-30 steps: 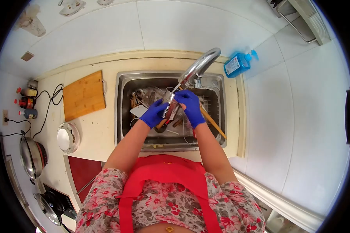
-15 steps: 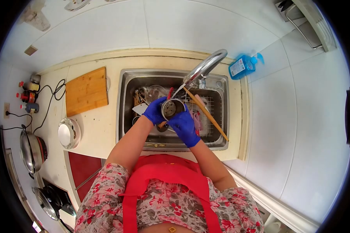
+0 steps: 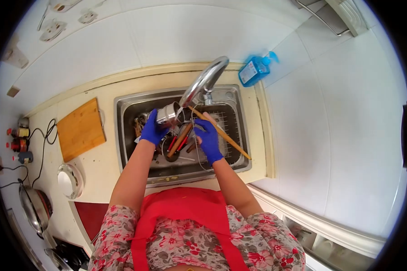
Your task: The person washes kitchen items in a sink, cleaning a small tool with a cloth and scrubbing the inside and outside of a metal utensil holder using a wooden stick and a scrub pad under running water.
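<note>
My left hand [image 3: 153, 129], in a blue rubber glove, grips a stainless steel cup [image 3: 166, 114] by its side. The cup is tilted, with its mouth to the right under the faucet [image 3: 204, 82], where water runs. My right hand [image 3: 208, 139], also gloved in blue, is apart from the cup over the right of the sink. Its fingers look spread, and a thin curved line runs beside them, whose kind I cannot make out. Below the hands lie a wooden handle [image 3: 180, 141] and red-handled utensils [image 3: 182, 143].
The steel sink [image 3: 245, 135] holds a wire rack [image 3: 226, 124], with a long wooden stick [image 3: 230, 141] lying across it. A blue soap bottle [image 3: 254, 71] stands at the back right. Left on the counter are a cutting board [image 3: 80, 130] and stacked white bowls [image 3: 69, 181].
My right hand has let go of the cup and moved right. My left hand has moved left with the cup and tipped it sideways. The head view has shifted too.
</note>
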The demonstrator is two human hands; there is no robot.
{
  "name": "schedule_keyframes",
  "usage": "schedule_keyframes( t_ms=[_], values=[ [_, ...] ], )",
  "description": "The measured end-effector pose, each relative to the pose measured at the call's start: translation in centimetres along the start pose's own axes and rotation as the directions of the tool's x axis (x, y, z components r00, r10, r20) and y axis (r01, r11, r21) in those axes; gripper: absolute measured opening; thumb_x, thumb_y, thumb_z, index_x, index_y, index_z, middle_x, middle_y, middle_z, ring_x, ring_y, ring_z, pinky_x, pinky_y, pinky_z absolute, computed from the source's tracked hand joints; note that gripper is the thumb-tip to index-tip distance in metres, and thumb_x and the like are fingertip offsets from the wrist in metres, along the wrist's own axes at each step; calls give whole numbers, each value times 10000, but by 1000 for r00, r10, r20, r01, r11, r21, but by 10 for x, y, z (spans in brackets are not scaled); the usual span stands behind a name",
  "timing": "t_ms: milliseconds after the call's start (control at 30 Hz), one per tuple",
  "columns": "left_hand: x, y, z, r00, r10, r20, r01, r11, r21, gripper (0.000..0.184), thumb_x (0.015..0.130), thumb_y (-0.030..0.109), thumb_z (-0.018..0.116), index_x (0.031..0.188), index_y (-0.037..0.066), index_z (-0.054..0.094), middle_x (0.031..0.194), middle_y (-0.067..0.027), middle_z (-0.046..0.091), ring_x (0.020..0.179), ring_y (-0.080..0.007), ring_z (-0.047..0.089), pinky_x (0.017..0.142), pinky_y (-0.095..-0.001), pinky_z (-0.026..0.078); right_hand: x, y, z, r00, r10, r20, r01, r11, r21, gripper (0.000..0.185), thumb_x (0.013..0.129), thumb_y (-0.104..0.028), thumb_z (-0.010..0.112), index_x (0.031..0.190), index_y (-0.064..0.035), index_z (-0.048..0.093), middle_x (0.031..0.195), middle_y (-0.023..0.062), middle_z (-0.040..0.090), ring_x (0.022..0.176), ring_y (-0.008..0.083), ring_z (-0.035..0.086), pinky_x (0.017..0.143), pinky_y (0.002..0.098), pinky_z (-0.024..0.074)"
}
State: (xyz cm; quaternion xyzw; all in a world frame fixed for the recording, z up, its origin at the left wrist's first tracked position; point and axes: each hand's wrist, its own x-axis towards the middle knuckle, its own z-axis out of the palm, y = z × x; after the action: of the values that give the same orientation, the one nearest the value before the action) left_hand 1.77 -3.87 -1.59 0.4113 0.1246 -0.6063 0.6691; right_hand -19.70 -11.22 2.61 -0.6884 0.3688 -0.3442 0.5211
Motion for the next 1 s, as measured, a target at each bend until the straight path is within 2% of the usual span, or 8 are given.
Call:
schedule_keyframes(
  t_ms=[33, 200, 333, 533, 567, 667, 800, 1000],
  values=[
    [-6, -4, 0, 999, -36, -7, 36, 999, -41, 471, 814, 458, 561, 1186, 176, 499, 1132, -73, 551, 967, -249, 548, 803, -392, 472, 0, 19, -16, 997, 38, -61, -28, 987, 158, 294, 764, -18, 597, 1058, -13, 581, 1022, 97, 595, 932, 177, 562, 828, 288, 431],
    [-7, -15, -1, 986, -158, -53, 153, 984, -90, 463, 819, 445, 560, 1185, 168, 506, 1158, -57, 535, 1038, -227, 511, 861, -362, 453, 86, 30, -134, 886, 49, -460, -43, 999, 23, 215, 837, -135, 541, 969, 21, 604, 886, 48, 609, 809, 151, 560, 735, 285, 444],
    [-10, -14, 0, 988, -155, 10, 155, 971, -180, 464, 814, 446, 564, 1180, 166, 508, 1146, -63, 540, 1018, -227, 523, 860, -353, 455, 201, -4, -210, 785, 210, -583, 119, 872, 474, 236, 854, -238, 559, 917, -19, 616, 763, 32, 565, 691, 131, 531, 669, 264, 454],
    [-8, -11, -5, 966, -224, 126, 244, 955, -168, 455, 863, 450, 467, 1201, 146, 493, 1156, -70, 544, 904, -213, 554, 806, -333, 441, 299, -10, -248, 785, 343, -516, -180, 923, 340, 272, 842, -277, 572, 882, -14, 634, 780, 54, 589, 648, 133, 515, 564, 279, 421],
    [-9, -15, 11, 981, -174, -89, 171, 984, -41, 460, 845, 461, 499, 1187, 153, 498, 1108, -64, 559, 822, -208, 556, 761, -336, 445, 313, -10, -254, 817, 267, -511, -185, 961, 207, 289, 842, -296, 567, 857, -16, 636, 750, 55, 581, 637, 132, 513, 553, 274, 415],
    [-13, -17, 7, 976, -201, -86, 197, 979, -54, 479, 827, 477, 520, 1196, 173, 491, 1080, -60, 568, 846, -208, 553, 768, -346, 443, 317, 6, -261, 862, 211, -462, -235, 972, 6, 317, 843, -336, 554, 784, -33, 628, 656, 54, 541, 539, 135, 480, 495, 275, 391],
    [-18, -14, 9, 967, -180, -180, 170, 983, -71, 469, 829, 482, 512, 1187, 180, 497, 1132, -53, 539, 974, -209, 518, 841, -352, 427, 308, -8, -250, 846, 342, -409, -230, 926, 298, 200, 810, -264, 625, 713, -99, 570, 591, -8, 462, 464, 102, 418, 390, 245, 318],
    [-20, -17, -1, 980, -158, -124, 140, 980, -138, 434, 827, 450, 531, 1166, 179, 511, 1148, -57, 537, 1015, -227, 507, 869, -370, 430, 311, 30, -260, 872, 191, -450, -124, 977, 175, 253, 836, -215, 576, 1024, -59, 642, 635, -5, 490, 474, 84, 408, 426, 236, 337]
  ],
)
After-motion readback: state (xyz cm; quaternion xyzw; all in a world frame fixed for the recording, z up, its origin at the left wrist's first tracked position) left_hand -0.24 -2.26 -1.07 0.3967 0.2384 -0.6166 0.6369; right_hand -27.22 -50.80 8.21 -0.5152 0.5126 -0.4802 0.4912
